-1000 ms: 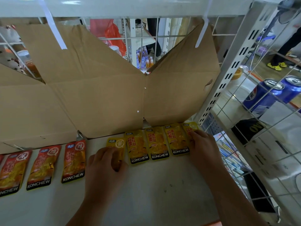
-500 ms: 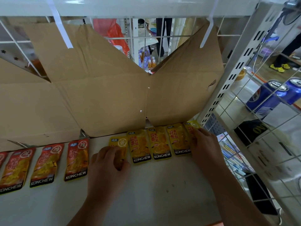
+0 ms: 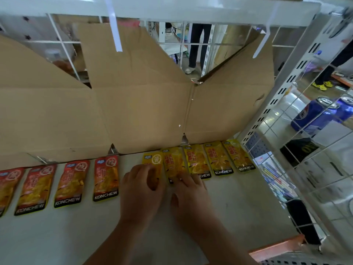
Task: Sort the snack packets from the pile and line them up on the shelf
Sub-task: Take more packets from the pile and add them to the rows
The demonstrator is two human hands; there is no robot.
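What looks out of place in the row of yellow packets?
The leftmost yellow packet, partly under the left hand, stands out. It has a round emblem at its top, like the red packets, while the other four yellow packets show none.

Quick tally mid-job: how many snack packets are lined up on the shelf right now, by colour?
Red packets: 4 (the leftmost is cut off by the frame edge)
Yellow packets: 5
Total: 9
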